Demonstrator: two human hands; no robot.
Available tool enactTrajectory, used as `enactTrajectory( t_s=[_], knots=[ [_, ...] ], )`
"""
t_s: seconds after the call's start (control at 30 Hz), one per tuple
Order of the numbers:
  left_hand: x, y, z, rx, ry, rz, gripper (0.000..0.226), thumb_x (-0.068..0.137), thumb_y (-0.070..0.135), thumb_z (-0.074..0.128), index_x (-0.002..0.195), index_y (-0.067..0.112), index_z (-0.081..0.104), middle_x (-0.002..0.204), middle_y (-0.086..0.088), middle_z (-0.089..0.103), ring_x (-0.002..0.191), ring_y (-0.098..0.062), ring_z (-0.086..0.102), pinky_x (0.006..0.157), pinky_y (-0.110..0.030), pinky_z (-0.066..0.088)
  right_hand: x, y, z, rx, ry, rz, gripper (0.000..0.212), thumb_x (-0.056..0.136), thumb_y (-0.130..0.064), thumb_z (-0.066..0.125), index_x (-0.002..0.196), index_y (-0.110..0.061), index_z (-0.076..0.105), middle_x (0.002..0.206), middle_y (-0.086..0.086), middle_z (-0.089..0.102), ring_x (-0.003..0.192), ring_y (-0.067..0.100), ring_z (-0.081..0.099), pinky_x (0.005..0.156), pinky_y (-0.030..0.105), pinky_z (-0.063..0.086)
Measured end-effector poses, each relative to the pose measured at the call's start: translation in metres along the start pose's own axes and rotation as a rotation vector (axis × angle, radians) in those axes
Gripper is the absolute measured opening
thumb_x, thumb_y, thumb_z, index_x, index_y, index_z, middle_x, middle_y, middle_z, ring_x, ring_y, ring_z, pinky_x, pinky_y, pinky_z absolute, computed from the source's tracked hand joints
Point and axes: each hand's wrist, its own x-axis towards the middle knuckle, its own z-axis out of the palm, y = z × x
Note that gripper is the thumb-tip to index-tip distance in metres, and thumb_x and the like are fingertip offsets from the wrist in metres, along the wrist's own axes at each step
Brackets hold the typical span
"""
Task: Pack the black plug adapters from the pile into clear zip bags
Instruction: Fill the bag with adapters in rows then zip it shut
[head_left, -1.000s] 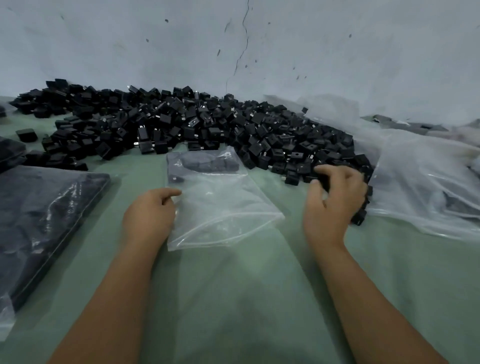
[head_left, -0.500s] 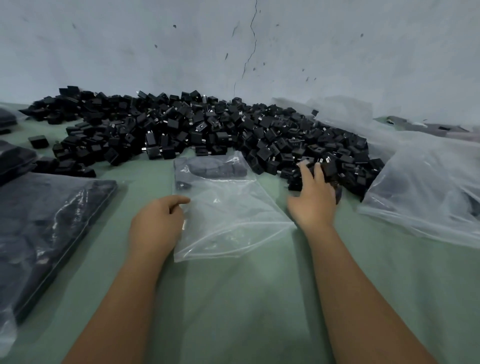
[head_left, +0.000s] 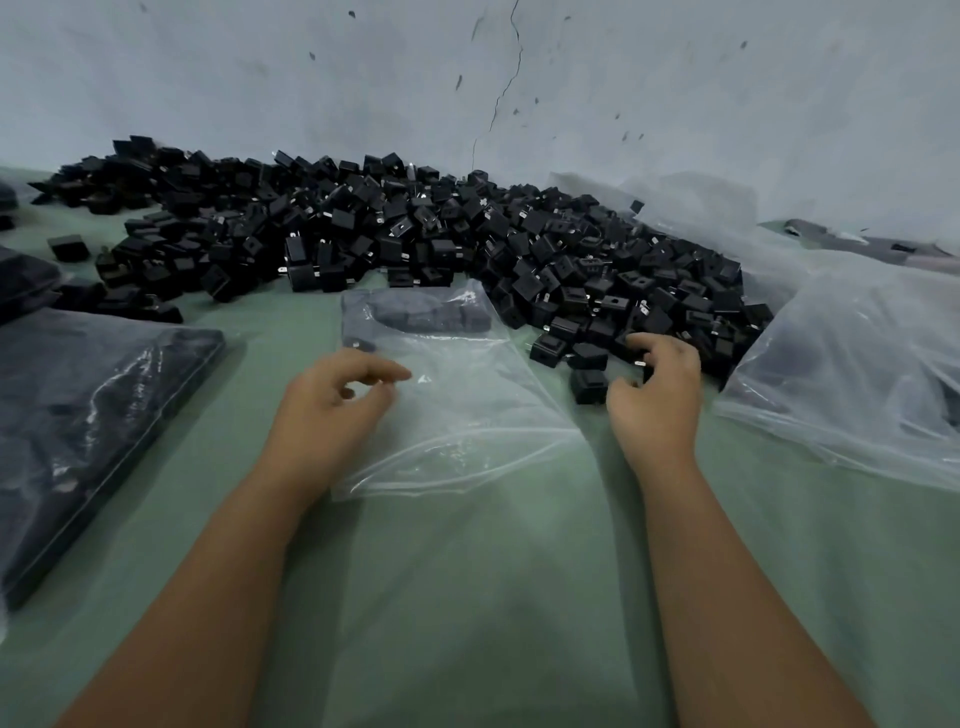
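A wide pile of black plug adapters (head_left: 415, 234) lies across the far side of the green table (head_left: 467, 597). A clear zip bag (head_left: 467, 415) lies flat in front of it, with several adapters (head_left: 431, 318) showing dark at its far end. My left hand (head_left: 332, 410) sits at the bag's left edge, thumb and forefinger pinching the plastic. My right hand (head_left: 657, 400) is at the pile's near edge, its fingers curled round a black adapter (head_left: 645, 370) that is mostly hidden. One loose adapter (head_left: 588, 385) stands just left of that hand's thumb.
Filled dark bags (head_left: 93, 415) lie flat at the left. A large clear plastic bag (head_left: 857, 374) slumps at the right, close to my right hand. A cracked grey wall (head_left: 519, 78) rises right behind the pile.
My right hand went from lying flat on the pile to curling at its near edge. My left hand's fingers rose from the bag's edge into a pinch.
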Motion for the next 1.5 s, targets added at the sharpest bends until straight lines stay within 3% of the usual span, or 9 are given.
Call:
enactTrajectory(
  t_s=[0.2,0.4,0.73,0.83,0.93,1.0,1.13,1.27,1.5],
  knots=[
    [0.002,-0.005,0.002,0.209,-0.269,0.060,0.028,0.080,0.000,0.068,0.070,0.026,0.072,0.087,0.005,0.068,0.080,-0.002,0.063,0.076,-0.010,0.045,0.001,0.000,0.004,-0.248,-0.130,-0.004,0.040,0.080,-0.018,0.053,0.118,-0.024,0.062,0.121,-0.007,0.051,0.120,0.017,0.029,0.089,0.021,0.023],
    [0.002,-0.005,0.000,0.217,-0.317,0.104,0.007,0.080,0.036,0.076,0.078,0.030,0.072,0.090,0.011,0.066,0.089,0.000,0.059,0.073,-0.006,0.039,-0.008,-0.006,0.014,-0.368,-0.269,-0.201,0.033,0.076,-0.047,0.063,0.105,-0.031,0.063,0.092,-0.012,0.060,0.099,0.019,0.050,0.081,0.032,0.039],
    [0.001,0.003,-0.007,0.420,-0.521,0.114,0.056,0.051,0.078,0.061,0.101,0.052,0.065,0.109,0.026,0.051,0.111,0.004,0.042,0.106,-0.031,0.033,-0.023,-0.045,0.012,0.084,-0.047,-0.279,0.046,0.079,-0.018,0.069,0.122,-0.023,0.052,0.109,-0.009,0.058,0.099,0.008,0.057,0.089,0.027,0.049],
    [-0.001,0.009,-0.007,0.433,-0.536,0.105,0.050,0.053,0.075,0.060,0.096,0.051,0.069,0.109,0.022,0.053,0.110,-0.001,0.046,0.103,-0.032,0.035,-0.052,-0.076,0.022,0.195,-0.061,-0.559,0.041,0.079,-0.009,0.064,0.119,-0.011,0.057,0.115,0.002,0.052,0.098,0.005,0.052,0.088,0.016,0.045],
    [-0.003,0.013,-0.005,0.207,-0.448,0.067,0.003,0.070,0.036,0.070,0.071,0.038,0.073,0.081,0.014,0.067,0.080,0.005,0.061,0.076,-0.015,0.046,-0.089,-0.102,0.039,0.264,-0.176,-0.741,0.045,0.085,-0.014,0.048,0.129,-0.007,0.054,0.117,0.006,0.039,0.095,0.013,0.049,0.079,0.026,0.052],
    [-0.001,0.007,-0.004,0.163,-0.313,0.049,0.033,0.083,0.001,0.062,0.063,0.027,0.061,0.057,0.010,0.061,0.058,0.004,0.056,0.055,-0.006,0.043,-0.107,-0.112,0.046,0.253,-0.235,-0.804,0.048,0.086,-0.016,0.044,0.131,-0.006,0.052,0.113,0.009,0.044,0.087,0.020,0.053,0.064,0.036,0.054],
    [0.001,0.003,-0.006,0.004,-0.201,0.000,0.044,0.080,-0.023,0.048,0.067,0.017,0.058,0.052,0.011,0.063,0.051,0.006,0.058,0.050,-0.006,0.043,-0.112,-0.111,0.048,0.053,-0.145,-0.862,0.037,0.079,-0.018,0.053,0.112,-0.002,0.061,0.095,0.011,0.061,0.079,0.027,0.057,0.057,0.035,0.050],
    [0.007,-0.003,-0.007,-0.197,-0.132,-0.060,0.012,0.086,0.005,0.068,0.081,0.013,0.075,0.079,-0.008,0.073,0.074,-0.013,0.064,0.076,-0.031,0.051,-0.102,-0.104,0.044,-0.123,-0.170,-0.711,0.025,0.072,-0.019,0.066,0.093,-0.008,0.059,0.074,0.004,0.060,0.070,0.024,0.053,0.054,0.028,0.039],
    [0.004,0.002,-0.008,-0.405,-0.124,-0.029,0.009,0.073,0.022,0.076,0.072,0.014,0.072,0.070,-0.002,0.064,0.070,-0.019,0.053,0.072,-0.031,0.043,-0.099,-0.095,0.057,-0.303,-0.467,-0.458,0.031,0.098,-0.042,0.040,0.115,-0.016,0.045,0.090,0.004,0.058,0.089,0.024,0.054,0.061,0.032,0.032]
  ],
)
